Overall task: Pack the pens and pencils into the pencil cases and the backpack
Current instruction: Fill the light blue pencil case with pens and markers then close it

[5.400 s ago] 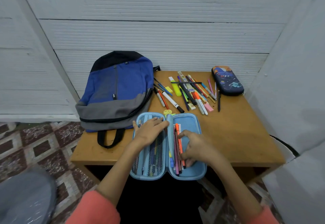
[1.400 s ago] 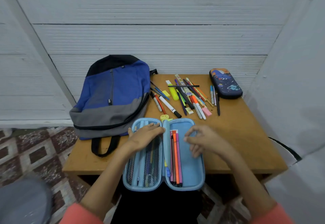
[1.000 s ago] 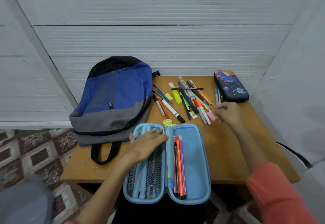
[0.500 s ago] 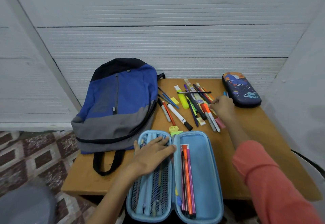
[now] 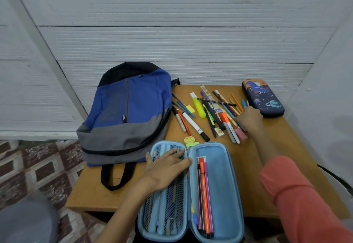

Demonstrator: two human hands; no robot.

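An open light-blue pencil case point(image 5: 219, 176) lies at the table's near edge. Several orange, pink and dark pens point(image 5: 205, 195) lie in its right half. My left hand point(image 5: 166, 166) rests flat on the mesh pocket of its left half, fingers spread. A loose pile of pens and pencils point(image 5: 210, 113) lies further back. My right hand point(image 5: 249, 117) is at the pile's right edge, fingers curled down on pens there; the back of the hand hides the grip. A blue and grey backpack point(image 5: 126, 113) lies zipped at the left. A dark space-print pencil case point(image 5: 262, 97) sits shut at the back right.
The wooden table point(image 5: 248, 166) stands against a white panelled wall. A yellow highlighter point(image 5: 198, 105), yellow and pink erasers and a yellow sharpener point(image 5: 189, 139) lie among the pens. The backpack's black strap point(image 5: 114, 178) hangs towards the front edge. A patterned tile floor is at the left.
My right hand left the light-blue case, reached back to the right side of the pen pile and curled onto pens there. My left hand stayed on the mesh pocket.
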